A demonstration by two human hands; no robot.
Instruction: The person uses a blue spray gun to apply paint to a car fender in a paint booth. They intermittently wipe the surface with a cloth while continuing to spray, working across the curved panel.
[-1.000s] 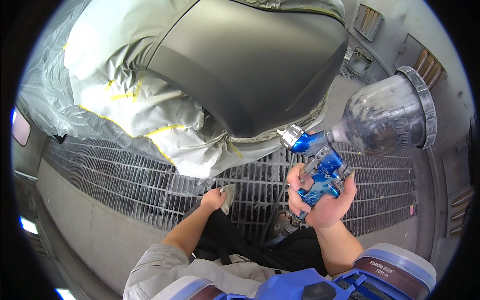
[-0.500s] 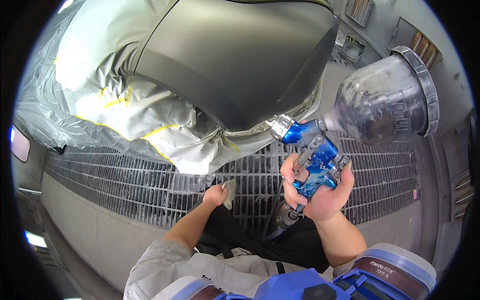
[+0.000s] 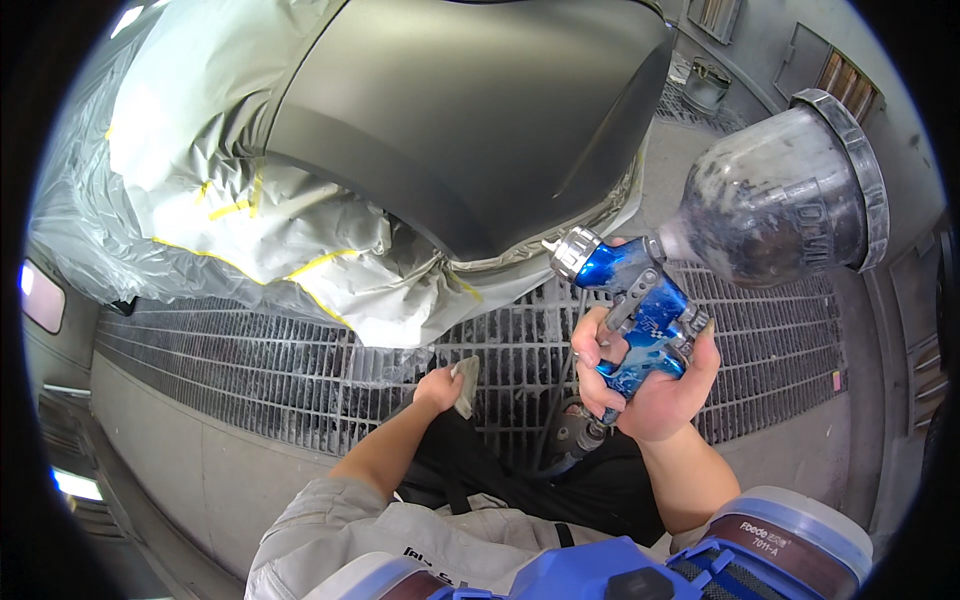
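Note:
My right hand [image 3: 668, 398] is wrapped round the handle of a blue spray gun [image 3: 641, 305] with a silver nozzle pointing up and left. A cloudy, paint-stained cup [image 3: 770, 200] with a grey lid is joined to the gun and leans out to the right. Below the handle an air hose [image 3: 572, 462] is connected. Lower and further left, my closed left hand [image 3: 436, 390] grips a pale folded cloth [image 3: 466, 386]. Ahead of the nozzle stands a dark matte car body panel [image 3: 470, 120], apart from the gun.
White masking sheet [image 3: 390, 300] with yellow tape and clear plastic film [image 3: 75, 230] cover the car around the panel. Metal floor grating [image 3: 270, 370] runs beneath. A metal bucket [image 3: 706, 88] stands at the far right. A blue respirator [image 3: 600, 572] juts into the lower edge.
My right hand and the spray gun have shifted slightly right in the view. My left hand with the cloth has also moved slightly right. Both grips stay the same.

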